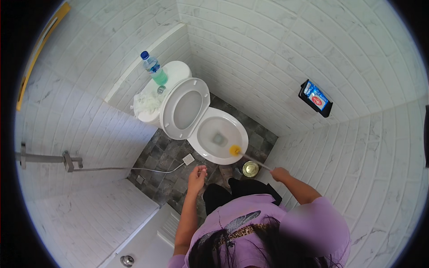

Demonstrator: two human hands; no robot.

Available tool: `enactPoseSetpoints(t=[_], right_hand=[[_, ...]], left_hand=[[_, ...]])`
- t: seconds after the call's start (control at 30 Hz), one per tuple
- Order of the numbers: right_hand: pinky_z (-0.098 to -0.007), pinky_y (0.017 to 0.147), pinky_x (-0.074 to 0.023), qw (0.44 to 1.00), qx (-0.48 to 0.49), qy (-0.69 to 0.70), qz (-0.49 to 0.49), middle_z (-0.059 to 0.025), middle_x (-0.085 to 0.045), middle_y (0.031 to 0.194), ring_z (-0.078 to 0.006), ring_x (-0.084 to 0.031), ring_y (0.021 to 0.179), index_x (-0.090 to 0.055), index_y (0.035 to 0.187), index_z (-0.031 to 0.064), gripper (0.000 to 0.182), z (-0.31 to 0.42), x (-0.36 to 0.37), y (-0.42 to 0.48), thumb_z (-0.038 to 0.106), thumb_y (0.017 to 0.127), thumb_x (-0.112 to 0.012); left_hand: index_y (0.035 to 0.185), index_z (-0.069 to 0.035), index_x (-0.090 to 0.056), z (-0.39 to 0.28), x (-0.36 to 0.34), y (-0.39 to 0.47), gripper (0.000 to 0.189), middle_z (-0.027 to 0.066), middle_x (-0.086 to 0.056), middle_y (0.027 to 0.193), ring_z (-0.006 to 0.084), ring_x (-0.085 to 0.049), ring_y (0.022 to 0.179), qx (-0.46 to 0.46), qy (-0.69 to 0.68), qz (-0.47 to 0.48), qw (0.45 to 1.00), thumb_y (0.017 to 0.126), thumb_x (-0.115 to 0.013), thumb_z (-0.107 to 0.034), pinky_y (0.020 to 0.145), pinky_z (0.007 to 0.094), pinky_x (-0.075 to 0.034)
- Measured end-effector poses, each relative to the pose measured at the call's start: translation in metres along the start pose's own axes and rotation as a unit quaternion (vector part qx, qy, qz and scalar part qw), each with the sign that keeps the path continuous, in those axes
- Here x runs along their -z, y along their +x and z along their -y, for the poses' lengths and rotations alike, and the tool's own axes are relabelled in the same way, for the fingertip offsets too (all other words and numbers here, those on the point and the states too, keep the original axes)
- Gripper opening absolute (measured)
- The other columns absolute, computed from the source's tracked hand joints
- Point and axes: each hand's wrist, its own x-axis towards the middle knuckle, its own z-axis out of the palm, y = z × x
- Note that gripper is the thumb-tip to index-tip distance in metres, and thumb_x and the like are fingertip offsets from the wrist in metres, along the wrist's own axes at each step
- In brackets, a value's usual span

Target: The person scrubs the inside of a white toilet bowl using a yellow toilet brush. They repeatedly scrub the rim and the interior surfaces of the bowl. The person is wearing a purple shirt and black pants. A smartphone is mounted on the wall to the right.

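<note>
My right hand grips the thin handle of a toilet brush. The brush's yellow head is at the inner front wall of the white toilet bowl, on the right side. Some water stands at the bowl's bottom. The toilet seat and lid are raised against the cistern. My left hand hangs in front of the bowl with loosely bent fingers, and I see nothing in it. A gold-coloured tin is on the floor below the brush handle.
On the cistern are a plastic bottle with green liquid and a crumpled plastic bag. A hose with a shower head crosses the dark tiled floor. A black wall holder carries a blue packet. A door knob shows lower left.
</note>
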Motion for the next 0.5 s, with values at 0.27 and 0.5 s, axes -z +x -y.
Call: enactPoseSetpoints(t=[0.27,0.5], right_hand=[[-0.0452,0.077,-0.0449,0.996,0.008,0.085,-0.01,-0.0188,-0.058,0.099,-0.0359,-0.056,0.093,-0.052,0.101,0.0046,0.035,0.021,-0.047,-0.041,0.035,0.088,-0.039],[-0.0463,0.075,-0.0442,0.962,-0.062,0.234,-0.126,-0.0233,-0.058,0.093,-0.0378,-0.056,0.088,-0.052,0.094,-0.001,0.029,0.04,-0.056,-0.077,0.025,0.088,-0.04]], left_hand=[[0.101,0.0,-0.054,-0.032,0.022,0.003,0.021,0.0067,-0.06,0.09,0.0125,-0.056,0.075,-0.009,0.082,0.078,0.993,0.086,-0.049,-0.013,0.069,0.0248,-0.045],[0.099,0.001,-0.055,-0.05,0.043,0.008,0.02,0.006,-0.06,0.088,0.012,-0.056,0.074,-0.053,0.171,0.104,0.978,0.085,-0.05,-0.013,0.069,0.0248,-0.044]])
